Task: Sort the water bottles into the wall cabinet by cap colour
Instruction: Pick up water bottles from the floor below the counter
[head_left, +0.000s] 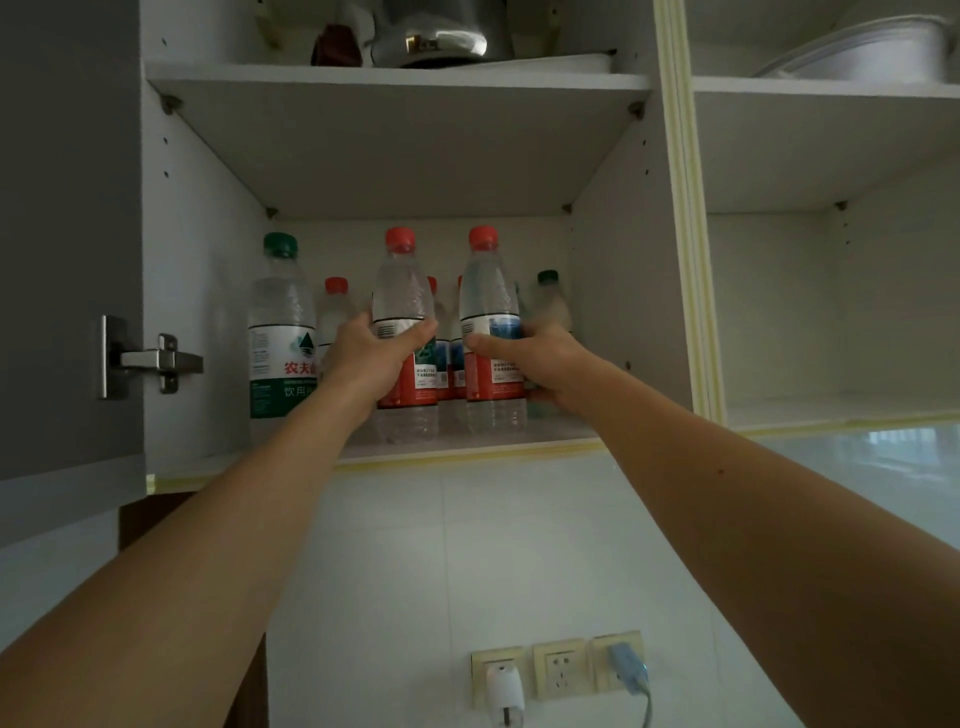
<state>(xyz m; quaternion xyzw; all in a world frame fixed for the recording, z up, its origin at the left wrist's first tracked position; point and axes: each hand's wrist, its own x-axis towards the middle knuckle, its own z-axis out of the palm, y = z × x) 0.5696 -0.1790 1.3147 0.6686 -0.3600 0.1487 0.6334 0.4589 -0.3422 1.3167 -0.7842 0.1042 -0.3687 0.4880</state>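
Inspector: Left hand (374, 353) grips one red-capped bottle (405, 332); right hand (540, 364) grips a second red-capped bottle (491, 332). Both stand at the front of the cabinet shelf (467, 447).

Clerk: Step?

Inspector: Placing reds, I judge. Next: push them back beside the rear red-capped bottles (335, 306), clear of the green-capped bottle (280, 332)

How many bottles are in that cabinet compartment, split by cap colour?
Red-cap bottles: 5 (two at the back are mostly hidden)
Green-cap bottles: 2
Total: 7
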